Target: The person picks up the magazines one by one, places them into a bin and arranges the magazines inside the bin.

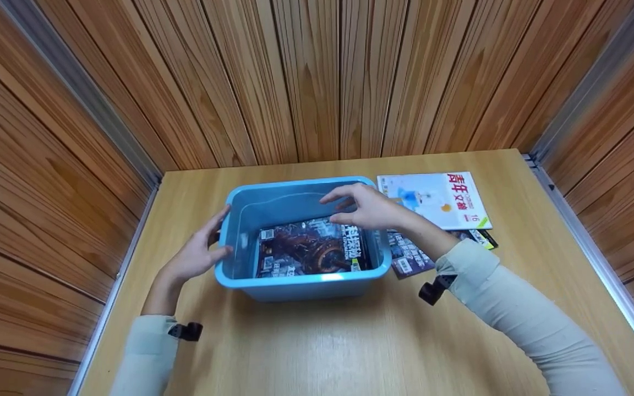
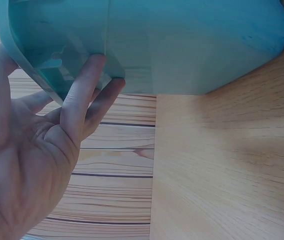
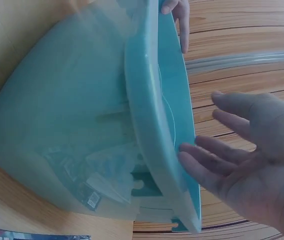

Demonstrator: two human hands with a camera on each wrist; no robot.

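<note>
Centrally, blue bin (image 1: 300, 280), between hands (image 1: 196, 256)

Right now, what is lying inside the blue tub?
A dark-covered magazine lies flat on the bottom of the blue tub. The right hand hovering above hides its far right corner, and anything beneath the magazine cannot be seen.

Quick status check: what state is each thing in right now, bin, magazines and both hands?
Blue bin: upright on the table, open-topped.
Dark magazine: flat inside the bin.
White magazine: flat on the table, closed.
Left hand: open, fingers against the bin's left wall.
Right hand: open above the bin, holding nothing.
</note>
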